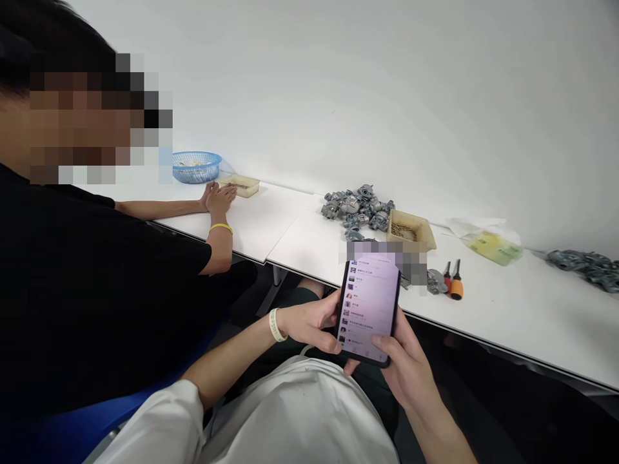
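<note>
A black smartphone with a lit pinkish screen showing a list is held upright in front of me, below the table edge. My left hand wraps the phone's left side, a pale wristband on the wrist. My right hand grips its lower right corner, thumb across the bottom of the screen. Both hands are closed on the phone over my lap.
A white table carries a pile of grey metal parts, a tan tray of small brass pieces, screwdrivers, a yellow-green packet, more grey parts. A person in black sits at left, hands by a small tray; blue basket.
</note>
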The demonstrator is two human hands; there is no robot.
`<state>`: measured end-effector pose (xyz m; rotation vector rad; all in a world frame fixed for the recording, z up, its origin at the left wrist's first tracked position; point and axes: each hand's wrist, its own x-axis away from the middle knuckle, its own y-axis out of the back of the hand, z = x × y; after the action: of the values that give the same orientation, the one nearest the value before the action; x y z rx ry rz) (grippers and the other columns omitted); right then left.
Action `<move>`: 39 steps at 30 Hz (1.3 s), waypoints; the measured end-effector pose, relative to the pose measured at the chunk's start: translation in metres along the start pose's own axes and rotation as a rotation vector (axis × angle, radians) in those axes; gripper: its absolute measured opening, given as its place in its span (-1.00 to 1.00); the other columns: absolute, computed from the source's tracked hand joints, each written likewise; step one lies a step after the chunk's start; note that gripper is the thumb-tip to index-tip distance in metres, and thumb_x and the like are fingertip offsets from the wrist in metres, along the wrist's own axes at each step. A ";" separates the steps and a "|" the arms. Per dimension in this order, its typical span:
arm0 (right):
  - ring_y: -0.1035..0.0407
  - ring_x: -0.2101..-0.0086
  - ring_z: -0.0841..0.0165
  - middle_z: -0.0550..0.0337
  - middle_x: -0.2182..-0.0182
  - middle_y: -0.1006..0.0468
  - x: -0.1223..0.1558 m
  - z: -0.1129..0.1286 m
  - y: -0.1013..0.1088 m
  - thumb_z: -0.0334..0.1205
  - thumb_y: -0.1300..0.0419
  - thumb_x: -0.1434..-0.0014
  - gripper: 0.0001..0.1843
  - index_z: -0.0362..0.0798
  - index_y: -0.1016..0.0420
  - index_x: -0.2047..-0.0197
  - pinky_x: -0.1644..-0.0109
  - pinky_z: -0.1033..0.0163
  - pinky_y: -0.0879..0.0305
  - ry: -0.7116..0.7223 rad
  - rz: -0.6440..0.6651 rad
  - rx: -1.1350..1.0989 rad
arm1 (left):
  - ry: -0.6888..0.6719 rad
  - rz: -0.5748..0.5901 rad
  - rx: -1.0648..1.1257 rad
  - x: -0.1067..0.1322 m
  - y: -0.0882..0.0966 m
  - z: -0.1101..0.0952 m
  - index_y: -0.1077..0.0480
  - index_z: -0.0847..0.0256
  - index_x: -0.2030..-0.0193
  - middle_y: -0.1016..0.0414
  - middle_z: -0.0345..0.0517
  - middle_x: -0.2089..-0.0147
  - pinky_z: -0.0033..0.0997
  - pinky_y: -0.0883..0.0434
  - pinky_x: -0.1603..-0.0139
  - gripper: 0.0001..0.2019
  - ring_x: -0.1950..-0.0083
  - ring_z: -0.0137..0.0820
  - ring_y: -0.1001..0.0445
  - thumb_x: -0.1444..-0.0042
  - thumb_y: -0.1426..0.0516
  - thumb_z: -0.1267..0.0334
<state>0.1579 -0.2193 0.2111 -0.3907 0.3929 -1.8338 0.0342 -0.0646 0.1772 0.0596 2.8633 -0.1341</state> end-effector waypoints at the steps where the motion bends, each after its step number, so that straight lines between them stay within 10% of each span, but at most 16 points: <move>1: -0.53 0.13 -0.01 0.06 0.07 -0.61 0.000 0.000 0.000 -0.32 -0.21 -0.17 -0.15 0.12 0.01 -0.46 0.46 -0.04 -0.61 -0.001 0.001 -0.002 | -0.001 0.012 0.013 0.000 0.000 0.000 0.26 0.02 -0.49 -0.29 0.23 -0.28 -0.23 -0.46 0.04 0.00 0.00 -0.22 -0.54 -0.06 -0.29 0.16; 5: -0.53 0.12 -0.03 0.04 0.06 -0.61 -0.001 -0.001 0.000 -0.32 -0.20 -0.17 -0.13 0.12 0.06 -0.47 0.46 -0.06 -0.61 -0.002 0.008 -0.006 | -0.009 0.074 0.065 -0.001 0.000 -0.003 0.33 -0.04 -0.49 -0.34 0.24 -0.23 -0.31 -0.47 0.19 -0.01 0.31 -0.40 -0.56 -0.10 -0.26 0.18; 11: -0.52 0.07 -0.05 0.03 0.01 -0.60 -0.001 -0.002 0.002 -0.30 -0.20 -0.17 -0.11 0.14 0.10 -0.48 0.43 -0.08 -0.61 0.003 0.033 0.000 | -0.033 -0.004 0.007 0.001 0.000 -0.003 0.25 0.04 -0.50 -0.29 0.21 -0.28 -0.33 -0.45 0.07 -0.01 -0.01 -0.28 -0.51 -0.06 -0.28 0.20; 25: -0.52 0.09 0.01 -0.02 -0.10 -0.52 -0.002 -0.004 0.003 -0.35 -0.21 -0.10 -0.10 0.09 0.04 -0.45 0.29 -0.11 -0.60 0.087 0.215 -0.030 | -0.033 0.091 0.126 0.000 -0.002 -0.009 0.31 -0.02 -0.48 -0.46 0.06 0.04 -0.34 -0.45 0.26 -0.06 0.38 -0.37 -0.56 -0.15 -0.24 0.16; 39: -0.53 0.14 0.03 -0.02 -0.05 -0.56 -0.003 -0.003 0.002 -0.41 -0.14 -0.08 -0.06 0.06 0.12 -0.47 0.42 -0.02 -0.60 0.051 0.114 -0.023 | 0.018 -0.031 0.018 0.004 0.003 0.009 0.14 0.02 -0.44 -0.39 0.11 -0.12 -0.31 -0.47 0.14 -0.06 0.13 -0.34 -0.51 -0.04 -0.32 0.14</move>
<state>0.1591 -0.2171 0.2074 -0.3316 0.4627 -1.7315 0.0334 -0.0620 0.1673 0.0198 2.8817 -0.1671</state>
